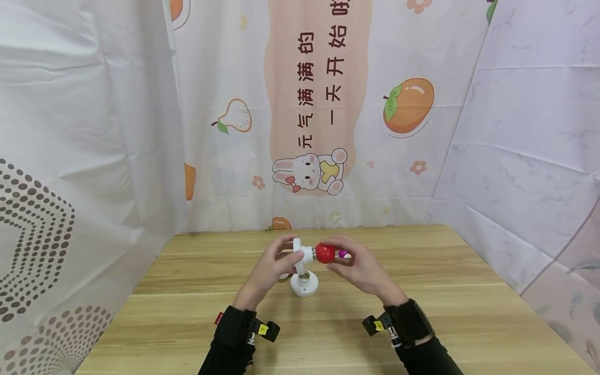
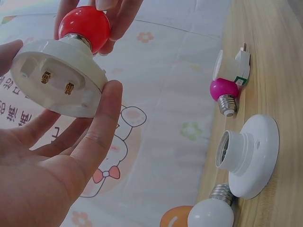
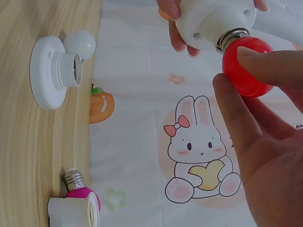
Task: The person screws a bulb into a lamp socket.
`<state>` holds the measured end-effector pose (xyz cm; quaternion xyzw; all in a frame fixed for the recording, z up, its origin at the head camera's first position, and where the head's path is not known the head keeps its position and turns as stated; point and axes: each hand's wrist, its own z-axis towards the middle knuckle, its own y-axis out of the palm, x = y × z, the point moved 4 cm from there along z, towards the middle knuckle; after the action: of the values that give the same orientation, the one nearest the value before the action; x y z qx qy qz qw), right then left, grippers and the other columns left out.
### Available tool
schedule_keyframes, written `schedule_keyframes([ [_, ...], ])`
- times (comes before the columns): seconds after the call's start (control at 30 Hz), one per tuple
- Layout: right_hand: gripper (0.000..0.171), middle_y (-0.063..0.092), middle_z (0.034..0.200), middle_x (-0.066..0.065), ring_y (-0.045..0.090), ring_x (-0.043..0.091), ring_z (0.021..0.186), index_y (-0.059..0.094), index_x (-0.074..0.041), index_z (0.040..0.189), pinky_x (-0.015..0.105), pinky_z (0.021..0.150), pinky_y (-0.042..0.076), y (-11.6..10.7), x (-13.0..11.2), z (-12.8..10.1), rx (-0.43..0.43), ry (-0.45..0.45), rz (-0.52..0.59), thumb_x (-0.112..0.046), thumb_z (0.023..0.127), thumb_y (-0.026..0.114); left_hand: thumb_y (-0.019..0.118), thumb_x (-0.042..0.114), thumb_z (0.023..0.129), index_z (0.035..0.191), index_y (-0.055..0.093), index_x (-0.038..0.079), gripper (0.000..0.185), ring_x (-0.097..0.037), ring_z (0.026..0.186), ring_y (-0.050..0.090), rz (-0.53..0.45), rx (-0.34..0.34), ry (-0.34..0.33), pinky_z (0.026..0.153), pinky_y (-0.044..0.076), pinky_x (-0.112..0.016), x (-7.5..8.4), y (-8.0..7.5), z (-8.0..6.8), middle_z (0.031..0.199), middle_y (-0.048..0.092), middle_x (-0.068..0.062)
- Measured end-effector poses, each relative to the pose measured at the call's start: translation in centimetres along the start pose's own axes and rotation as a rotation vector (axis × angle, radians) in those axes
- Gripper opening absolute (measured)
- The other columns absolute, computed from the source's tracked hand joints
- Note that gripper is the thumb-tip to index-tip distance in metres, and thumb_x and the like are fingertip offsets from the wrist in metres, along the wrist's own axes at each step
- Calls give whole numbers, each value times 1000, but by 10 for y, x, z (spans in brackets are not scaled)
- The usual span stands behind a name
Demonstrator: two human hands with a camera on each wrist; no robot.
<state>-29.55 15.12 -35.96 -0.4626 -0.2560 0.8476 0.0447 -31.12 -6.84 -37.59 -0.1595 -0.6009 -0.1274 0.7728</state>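
Observation:
My left hand point(image 1: 277, 263) grips a white lamp socket point(image 2: 59, 78) by the rim of its round base, the back with two brass contacts facing the left wrist camera. Between thumb and fingers, my right hand point(image 1: 360, 265) pinches a red light bulb point(image 3: 248, 66). The bulb's metal screw base sits at the mouth of the socket, part of its thread still showing in the right wrist view. Both are held up above the wooden table point(image 1: 328, 333).
Below the hands stands a second white lamp socket point(image 1: 304, 285), its opening up. Beside it lies a white bulb point(image 2: 211, 213). A magenta bulb point(image 2: 223, 90) rests against a white plug-in socket point(image 2: 232, 65) on the other side. A printed curtain point(image 1: 225, 172) hangs behind the table.

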Motion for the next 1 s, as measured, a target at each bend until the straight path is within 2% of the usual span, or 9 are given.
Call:
schedule_keyframes([
  [0.17,51,61,131,13,62,35,113,65,-8,133,39,90,57,0,-1,-1,10,2,-18,5,86,78,65,29,99,148,44,8,57,-29,117,60,1,-1,-5,91,56,-41,0,1,0,138,52,-19],
  [0.4,49,61,130,12,62,33,110,63,-4,134,34,87,58,0,-2,0,-7,8,9,2,87,77,65,27,100,148,45,9,55,-28,114,61,-7,-4,-5,90,56,-40,-1,1,0,138,51,-19],
  [0.63,48,63,131,9,63,29,109,64,-13,136,33,88,57,-1,-1,0,-5,44,-11,-9,90,78,66,27,99,148,45,9,56,-28,115,61,-6,-4,-4,90,56,-40,0,1,-1,138,52,-19],
  [1.0,50,63,131,11,63,30,110,61,-14,139,31,82,58,0,3,-1,-17,152,53,-20,93,77,66,26,99,148,44,8,56,-31,115,61,0,-8,5,88,56,-39,0,1,-1,138,52,-19],
])
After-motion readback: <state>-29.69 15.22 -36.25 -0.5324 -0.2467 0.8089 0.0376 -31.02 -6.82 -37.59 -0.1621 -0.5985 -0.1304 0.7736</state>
